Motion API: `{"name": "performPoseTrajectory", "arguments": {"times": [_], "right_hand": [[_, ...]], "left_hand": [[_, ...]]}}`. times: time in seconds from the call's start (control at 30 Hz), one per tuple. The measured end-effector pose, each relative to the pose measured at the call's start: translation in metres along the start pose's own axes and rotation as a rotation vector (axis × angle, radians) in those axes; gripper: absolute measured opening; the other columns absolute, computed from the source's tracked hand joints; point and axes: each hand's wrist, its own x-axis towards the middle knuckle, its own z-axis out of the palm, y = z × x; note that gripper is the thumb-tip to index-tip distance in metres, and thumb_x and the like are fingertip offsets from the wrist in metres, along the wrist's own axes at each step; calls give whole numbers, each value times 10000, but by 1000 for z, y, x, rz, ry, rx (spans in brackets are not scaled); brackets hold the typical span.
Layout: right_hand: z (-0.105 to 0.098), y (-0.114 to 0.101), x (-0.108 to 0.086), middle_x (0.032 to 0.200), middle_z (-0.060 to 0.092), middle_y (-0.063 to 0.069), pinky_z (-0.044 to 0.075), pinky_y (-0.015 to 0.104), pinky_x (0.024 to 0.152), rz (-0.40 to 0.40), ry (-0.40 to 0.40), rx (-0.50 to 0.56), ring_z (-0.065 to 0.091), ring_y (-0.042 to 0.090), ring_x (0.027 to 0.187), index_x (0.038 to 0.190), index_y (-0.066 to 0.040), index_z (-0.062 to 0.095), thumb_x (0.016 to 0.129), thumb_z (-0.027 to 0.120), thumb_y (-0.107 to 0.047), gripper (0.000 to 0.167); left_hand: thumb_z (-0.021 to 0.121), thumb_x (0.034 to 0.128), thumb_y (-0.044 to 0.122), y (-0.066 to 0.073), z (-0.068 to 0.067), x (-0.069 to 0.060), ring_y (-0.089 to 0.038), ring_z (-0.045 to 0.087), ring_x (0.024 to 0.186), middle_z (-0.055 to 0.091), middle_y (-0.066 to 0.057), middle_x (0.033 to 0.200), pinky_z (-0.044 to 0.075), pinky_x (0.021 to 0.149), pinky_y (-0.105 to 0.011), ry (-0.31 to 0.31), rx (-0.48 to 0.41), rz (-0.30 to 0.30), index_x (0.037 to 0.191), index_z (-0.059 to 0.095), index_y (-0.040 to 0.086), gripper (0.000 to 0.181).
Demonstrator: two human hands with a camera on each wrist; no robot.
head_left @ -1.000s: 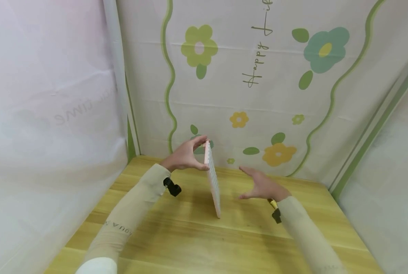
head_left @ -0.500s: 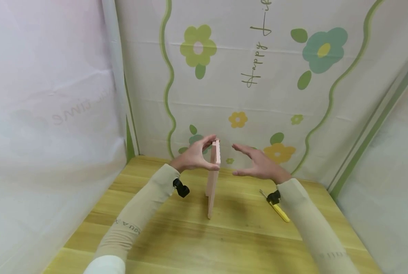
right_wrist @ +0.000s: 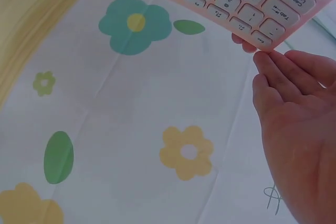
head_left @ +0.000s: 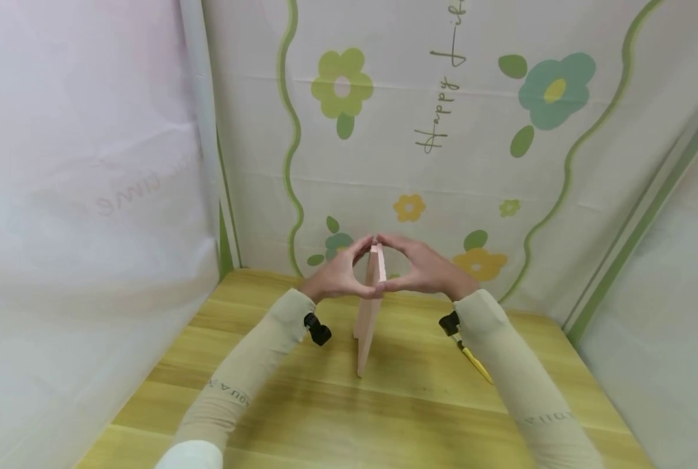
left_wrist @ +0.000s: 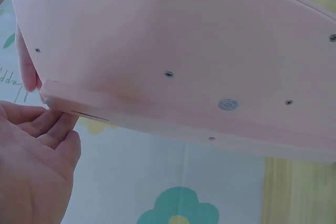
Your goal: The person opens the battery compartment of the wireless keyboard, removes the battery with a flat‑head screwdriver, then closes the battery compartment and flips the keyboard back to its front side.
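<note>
Wood-grain surface [head_left: 302,417] and flowered cloth [head_left: 378,166] frame the work, with the keyboard [head_left: 369,322] held upright between the hands, underside toward the left hand [head_left: 338,273] and keys toward the right hand [head_left: 426,268]. Since half a second ago, the right hand has closed its gap and now appears to grip, with thumb and fingers, the same end the left hand grips; support is therefore probably shared. Nearer the body than the right hand lies a yellow-handled tool [head_left: 476,366].
</note>
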Motion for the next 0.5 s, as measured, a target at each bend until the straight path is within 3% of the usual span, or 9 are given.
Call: {"name": "performPoseTrajectory", "arguments": {"times": [0.1, 0.2, 0.37, 0.5], "right_hand": [[2, 1, 0, 1719, 359, 73, 299, 626, 1277, 8, -7, -10, 322, 315, 1600, 1682, -132, 277, 843, 843, -570, 1102], [2, 2, -2, 1701, 396, 81, 312, 653, 1259, 11, 1, -11, 338, 335, 1589, 1680, -139, 287, 830, 857, -563, 1108], [-1, 9, -7, 1655, 472, 74, 351, 637, 1244, 14, 44, -8, 406, 337, 1552, 1662, -154, 345, 790, 902, -507, 1093], [-3, 15, -12, 1645, 486, 75, 357, 596, 1255, 7, 60, 15, 430, 326, 1538, 1656, -135, 357, 784, 918, -463, 1087]], "left_hand": [[925, 785, 441, -9, 2, -7, -271, 226, 1640, 252, -62, 1754, 189, 1347, -479, -26, 6, -44, 1709, 94, 111, 1285], [931, 787, 439, -23, 5, -20, -296, 202, 1647, 241, -77, 1761, 194, 1337, -535, -57, 36, -107, 1710, 69, 113, 1304], [951, 773, 361, -60, 18, -43, -340, 234, 1633, 248, -125, 1759, 228, 1316, -568, -104, 129, -198, 1705, 95, 91, 1294], [962, 760, 373, -90, 37, -61, -343, 226, 1633, 220, -135, 1765, 229, 1318, -568, -169, 132, -284, 1701, 108, 74, 1305]]}}
